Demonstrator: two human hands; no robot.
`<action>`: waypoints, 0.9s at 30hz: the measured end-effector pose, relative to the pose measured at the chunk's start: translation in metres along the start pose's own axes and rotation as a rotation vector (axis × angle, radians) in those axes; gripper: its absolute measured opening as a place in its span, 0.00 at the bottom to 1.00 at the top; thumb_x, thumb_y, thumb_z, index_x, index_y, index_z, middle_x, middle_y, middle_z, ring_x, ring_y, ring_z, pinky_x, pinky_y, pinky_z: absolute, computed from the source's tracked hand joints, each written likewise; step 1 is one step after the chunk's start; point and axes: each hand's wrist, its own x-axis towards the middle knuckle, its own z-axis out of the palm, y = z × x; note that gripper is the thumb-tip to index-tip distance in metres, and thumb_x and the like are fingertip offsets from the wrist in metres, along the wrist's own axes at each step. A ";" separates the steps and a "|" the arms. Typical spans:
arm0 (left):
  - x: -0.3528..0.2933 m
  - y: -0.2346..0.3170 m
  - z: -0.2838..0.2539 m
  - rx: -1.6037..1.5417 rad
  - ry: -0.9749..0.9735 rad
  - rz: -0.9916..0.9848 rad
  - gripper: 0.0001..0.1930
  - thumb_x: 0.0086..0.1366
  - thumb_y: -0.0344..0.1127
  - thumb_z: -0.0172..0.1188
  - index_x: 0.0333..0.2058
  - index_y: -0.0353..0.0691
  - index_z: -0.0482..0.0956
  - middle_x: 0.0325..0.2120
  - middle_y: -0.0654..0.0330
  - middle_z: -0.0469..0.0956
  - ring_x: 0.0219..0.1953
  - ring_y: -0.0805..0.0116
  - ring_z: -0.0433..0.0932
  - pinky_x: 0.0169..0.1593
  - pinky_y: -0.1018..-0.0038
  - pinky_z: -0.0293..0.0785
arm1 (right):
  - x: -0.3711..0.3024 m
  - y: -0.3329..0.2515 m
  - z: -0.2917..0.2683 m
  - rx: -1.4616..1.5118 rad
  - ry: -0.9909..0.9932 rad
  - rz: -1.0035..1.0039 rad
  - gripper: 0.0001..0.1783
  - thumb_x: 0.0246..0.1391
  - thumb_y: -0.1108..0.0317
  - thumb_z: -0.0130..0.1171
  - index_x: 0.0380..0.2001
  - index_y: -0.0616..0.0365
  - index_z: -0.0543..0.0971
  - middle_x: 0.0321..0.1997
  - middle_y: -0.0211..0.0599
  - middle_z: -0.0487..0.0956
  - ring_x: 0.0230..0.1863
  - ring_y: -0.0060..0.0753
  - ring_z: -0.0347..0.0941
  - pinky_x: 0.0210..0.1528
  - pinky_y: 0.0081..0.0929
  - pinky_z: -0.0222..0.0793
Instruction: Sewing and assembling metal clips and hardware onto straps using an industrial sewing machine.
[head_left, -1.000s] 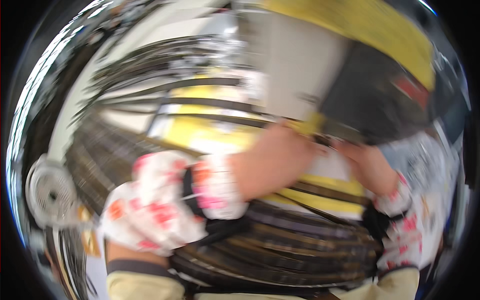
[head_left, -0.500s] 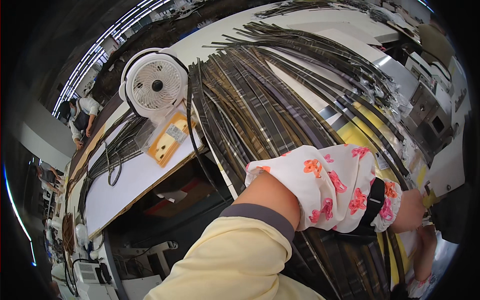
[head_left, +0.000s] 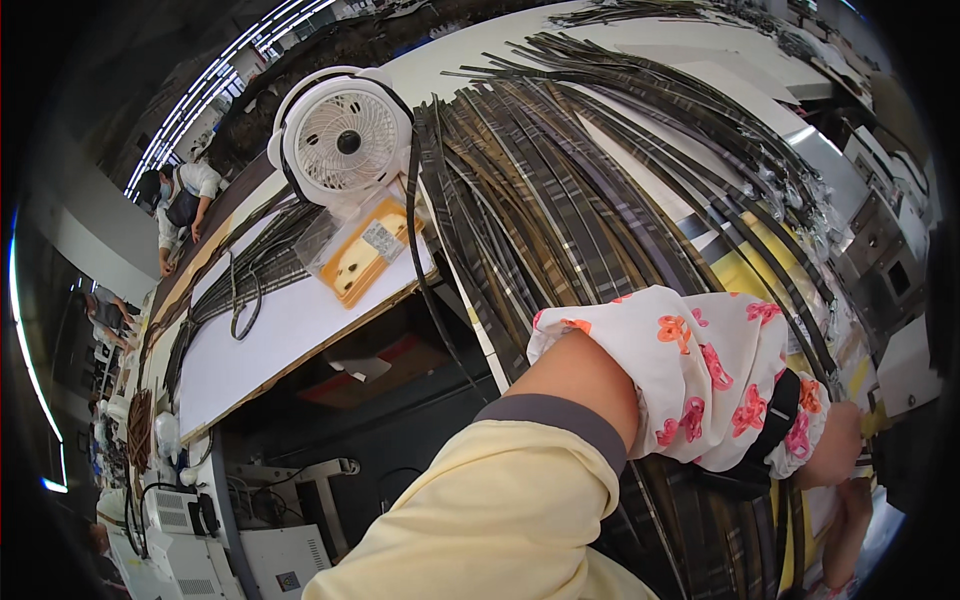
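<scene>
My left arm reaches across to the right in a white sleeve cover with pink and orange flowers (head_left: 700,375) and a black strap (head_left: 780,425). At its end, my left hand (head_left: 838,447) is at the right edge of the strips, beside the machine. My right hand (head_left: 850,525) is just below it, close to the left one. The fingers of both hands are turned away or lost in the dark rim, so what they hold cannot be made out. Long dark striped fabric strips (head_left: 530,190) are spread over the table and run under my left arm.
A white fan (head_left: 345,140) stands at the far left of the strips, next to a packaged snack (head_left: 365,255) on a white board (head_left: 250,365). A grey metal machine (head_left: 885,265) stands at right. Another person (head_left: 185,205) works at the far left.
The whole view has shifted, so the fan, strips and my arm appear farther right. Both hands stay close together at the right edge of the strips.
</scene>
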 end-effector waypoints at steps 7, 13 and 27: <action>0.002 0.001 0.002 -0.009 0.006 0.006 0.05 0.46 0.36 0.61 0.22 0.46 0.83 0.23 0.62 0.81 0.31 0.61 0.81 0.31 0.65 0.73 | -0.003 0.002 -0.002 0.020 -0.052 0.001 0.19 0.45 0.85 0.45 0.43 0.70 0.72 0.37 0.51 0.71 0.40 0.50 0.66 0.47 0.34 0.62; 0.005 0.003 0.006 -0.019 0.007 0.013 0.04 0.45 0.36 0.61 0.22 0.46 0.83 0.22 0.61 0.81 0.30 0.61 0.81 0.31 0.65 0.73 | -0.007 0.003 -0.004 -0.034 -0.073 0.012 0.21 0.45 0.84 0.42 0.45 0.71 0.72 0.42 0.56 0.71 0.46 0.56 0.66 0.52 0.37 0.61; 0.008 0.001 0.006 -0.033 0.013 0.017 0.04 0.44 0.35 0.61 0.20 0.43 0.82 0.21 0.59 0.80 0.29 0.60 0.81 0.30 0.65 0.73 | -0.012 0.019 0.001 -0.106 -0.024 0.013 0.22 0.46 0.86 0.43 0.47 0.71 0.72 0.47 0.55 0.72 0.50 0.55 0.66 0.56 0.35 0.59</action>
